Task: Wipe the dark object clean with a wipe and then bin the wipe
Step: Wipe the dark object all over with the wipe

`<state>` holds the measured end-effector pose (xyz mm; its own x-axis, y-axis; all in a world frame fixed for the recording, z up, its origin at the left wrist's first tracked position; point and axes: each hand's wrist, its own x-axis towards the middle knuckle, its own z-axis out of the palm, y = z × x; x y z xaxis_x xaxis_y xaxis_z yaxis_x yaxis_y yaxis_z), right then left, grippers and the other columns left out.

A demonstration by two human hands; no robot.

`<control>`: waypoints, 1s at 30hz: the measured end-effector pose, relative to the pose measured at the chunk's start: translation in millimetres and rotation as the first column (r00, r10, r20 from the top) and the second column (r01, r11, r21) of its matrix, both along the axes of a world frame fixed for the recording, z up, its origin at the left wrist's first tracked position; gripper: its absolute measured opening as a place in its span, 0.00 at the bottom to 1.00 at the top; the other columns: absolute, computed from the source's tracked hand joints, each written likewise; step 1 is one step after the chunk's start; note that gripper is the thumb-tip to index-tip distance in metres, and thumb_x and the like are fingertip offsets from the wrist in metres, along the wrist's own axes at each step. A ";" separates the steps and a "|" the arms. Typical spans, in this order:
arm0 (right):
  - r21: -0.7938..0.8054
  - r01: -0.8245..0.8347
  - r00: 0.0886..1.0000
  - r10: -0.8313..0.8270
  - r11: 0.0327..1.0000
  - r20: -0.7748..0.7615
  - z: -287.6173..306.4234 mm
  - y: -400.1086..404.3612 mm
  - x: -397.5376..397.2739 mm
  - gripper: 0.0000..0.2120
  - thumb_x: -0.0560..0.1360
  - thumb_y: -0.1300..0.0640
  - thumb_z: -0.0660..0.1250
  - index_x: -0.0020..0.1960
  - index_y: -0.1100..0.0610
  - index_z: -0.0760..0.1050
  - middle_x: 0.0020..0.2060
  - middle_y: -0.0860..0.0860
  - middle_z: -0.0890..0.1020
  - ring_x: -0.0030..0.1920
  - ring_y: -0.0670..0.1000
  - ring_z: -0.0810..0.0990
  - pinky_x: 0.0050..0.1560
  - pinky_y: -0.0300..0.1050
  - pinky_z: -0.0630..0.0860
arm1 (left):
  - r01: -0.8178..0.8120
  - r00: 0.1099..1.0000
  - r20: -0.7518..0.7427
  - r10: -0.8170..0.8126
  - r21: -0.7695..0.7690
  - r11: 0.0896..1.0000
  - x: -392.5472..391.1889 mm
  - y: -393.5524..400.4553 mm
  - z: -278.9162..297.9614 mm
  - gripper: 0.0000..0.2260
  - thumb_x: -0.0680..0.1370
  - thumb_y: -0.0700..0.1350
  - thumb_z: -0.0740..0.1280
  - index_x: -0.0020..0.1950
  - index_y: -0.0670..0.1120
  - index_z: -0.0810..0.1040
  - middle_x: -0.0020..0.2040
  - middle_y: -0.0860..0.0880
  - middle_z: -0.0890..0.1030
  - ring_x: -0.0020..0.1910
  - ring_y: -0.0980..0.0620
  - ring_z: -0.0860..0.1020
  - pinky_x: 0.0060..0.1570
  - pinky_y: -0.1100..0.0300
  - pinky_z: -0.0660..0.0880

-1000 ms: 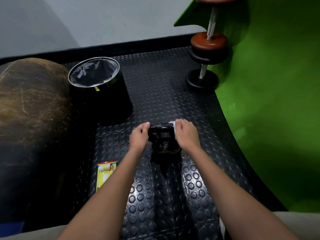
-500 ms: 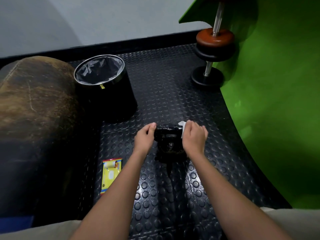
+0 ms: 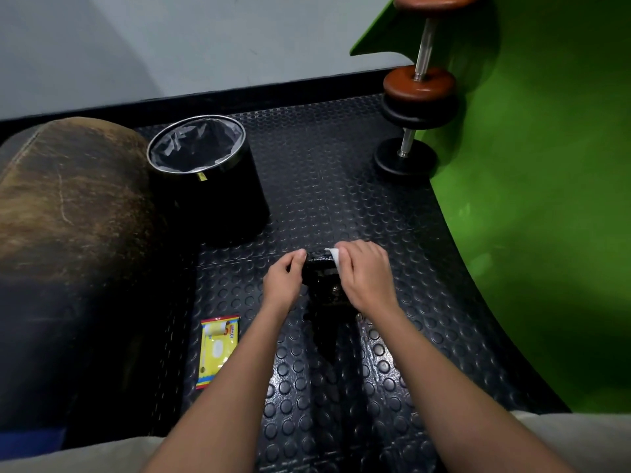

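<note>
A dark kettlebell-like object (image 3: pixel 322 285) stands on the studded black floor mat between my hands. My left hand (image 3: pixel 285 281) grips the left end of its top handle. My right hand (image 3: pixel 363 276) presses a white wipe (image 3: pixel 333 256) against the handle's right side; only a corner of the wipe shows past my fingers. A black round bin (image 3: pixel 208 196) with a grey liner stands open to the far left of the object.
A yellow pack of wipes (image 3: pixel 218 349) lies on the mat at the near left. A worn brown leather cushion (image 3: pixel 68 213) fills the left side. A dumbbell (image 3: pixel 415 104) leans upright against the green wall (image 3: pixel 546 199) at the far right.
My right hand with the wipe has slid slightly left along the handle. My left hand keeps its grip. The camera has tilted, so everything sits lower in view.
</note>
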<state>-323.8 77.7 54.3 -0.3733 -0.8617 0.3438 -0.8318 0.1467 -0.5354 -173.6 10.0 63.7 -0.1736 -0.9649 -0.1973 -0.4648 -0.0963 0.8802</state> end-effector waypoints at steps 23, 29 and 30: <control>0.195 0.223 0.906 -0.277 0.955 0.321 -5.0 3.9 -22.1 0.23 0.85 0.48 0.46 0.36 0.54 0.69 0.35 0.47 0.76 0.40 0.45 0.74 0.71 0.52 0.59 | 0.034 0.999 -0.003 -0.034 0.016 0.999 3.0 0.9 1.6 0.17 0.82 0.56 0.60 0.65 0.50 0.79 0.62 0.53 0.80 0.62 0.54 0.76 0.62 0.59 0.70; 0.386 0.316 0.711 -0.485 0.867 0.508 4.3 -9.4 -23.8 0.21 0.83 0.49 0.49 0.35 0.53 0.69 0.40 0.51 0.78 0.52 0.56 0.76 0.63 0.54 0.66 | 0.027 1.000 0.003 -0.027 0.010 1.000 1.4 2.1 1.9 0.18 0.82 0.56 0.60 0.66 0.50 0.78 0.63 0.53 0.80 0.63 0.54 0.75 0.62 0.60 0.69; 0.335 0.301 0.813 -0.423 0.893 0.400 8.1 -10.4 -18.5 0.22 0.84 0.50 0.48 0.33 0.52 0.68 0.37 0.48 0.77 0.48 0.52 0.76 0.69 0.54 0.62 | 0.025 1.000 0.004 -0.025 0.007 1.000 1.2 2.2 1.8 0.18 0.82 0.56 0.60 0.66 0.49 0.78 0.63 0.53 0.80 0.64 0.54 0.75 0.61 0.61 0.69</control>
